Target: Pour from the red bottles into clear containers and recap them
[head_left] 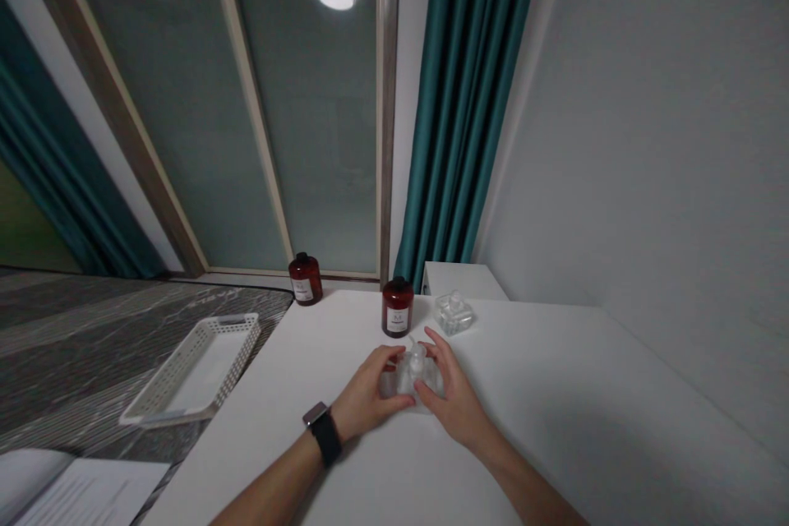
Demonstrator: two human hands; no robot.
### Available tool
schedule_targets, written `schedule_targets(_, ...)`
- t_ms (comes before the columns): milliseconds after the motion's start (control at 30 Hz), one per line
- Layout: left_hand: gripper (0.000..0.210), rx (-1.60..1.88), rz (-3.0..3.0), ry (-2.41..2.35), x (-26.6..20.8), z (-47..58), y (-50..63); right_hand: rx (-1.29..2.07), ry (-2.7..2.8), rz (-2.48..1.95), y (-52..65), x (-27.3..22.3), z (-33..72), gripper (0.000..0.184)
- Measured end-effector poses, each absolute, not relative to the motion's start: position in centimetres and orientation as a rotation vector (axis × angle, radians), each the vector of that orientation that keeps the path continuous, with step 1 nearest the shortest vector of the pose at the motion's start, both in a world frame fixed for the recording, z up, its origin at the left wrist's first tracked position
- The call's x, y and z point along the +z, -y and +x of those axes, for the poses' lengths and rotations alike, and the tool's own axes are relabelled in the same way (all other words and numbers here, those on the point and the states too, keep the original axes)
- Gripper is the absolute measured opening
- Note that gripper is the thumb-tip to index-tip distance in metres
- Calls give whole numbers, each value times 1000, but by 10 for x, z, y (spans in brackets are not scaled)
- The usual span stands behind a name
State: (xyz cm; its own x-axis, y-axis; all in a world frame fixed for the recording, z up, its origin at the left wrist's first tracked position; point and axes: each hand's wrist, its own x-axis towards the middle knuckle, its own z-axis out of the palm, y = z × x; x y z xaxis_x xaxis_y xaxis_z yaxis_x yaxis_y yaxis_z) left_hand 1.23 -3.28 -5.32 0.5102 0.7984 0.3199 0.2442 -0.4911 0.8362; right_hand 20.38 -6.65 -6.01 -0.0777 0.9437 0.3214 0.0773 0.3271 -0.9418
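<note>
Clear pump bottle (417, 365) at the white tabletop (530, 427), between both hands. Left hand (368, 396), watch (323, 431) at wrist: grip grasping bottle's left side. Right hand (454, 396): grip grasping its right side. Brown bottle (397, 317) just beyond; second brown bottle (305, 283) farther left. Clear container (454, 316) behind, to the right.

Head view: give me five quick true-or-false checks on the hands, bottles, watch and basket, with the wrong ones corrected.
1. The left hand and right hand are cupped about the clear pump bottle. True.
2. The watch is on the right wrist. False: it is on the left.
3. Two brown bottles stand upright. True.
4. The basket is on the white table. False: it sits left of it, over the dark striped surface.
5. The pump points are hidden under a cloth. False: the pump top is uncovered.
</note>
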Motion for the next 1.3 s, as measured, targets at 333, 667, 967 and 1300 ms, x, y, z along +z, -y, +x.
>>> schedule_targets(333,63,913,1994,-869,-49,13,34,993,1451,-997,67,-61,204,75)
schedule_targets(667,63,923,1991,-861,-49,13,34,918,1489,-1015,67,-60,205,68)
schedule_targets(967,63,931,1991,-843,-49,13,34,925,1498,-1012,66,-61,203,61)
schedule_targets(1300,69,905,1902,-890,-48,12,34,1043,1475,-952,65,-55,206,64)
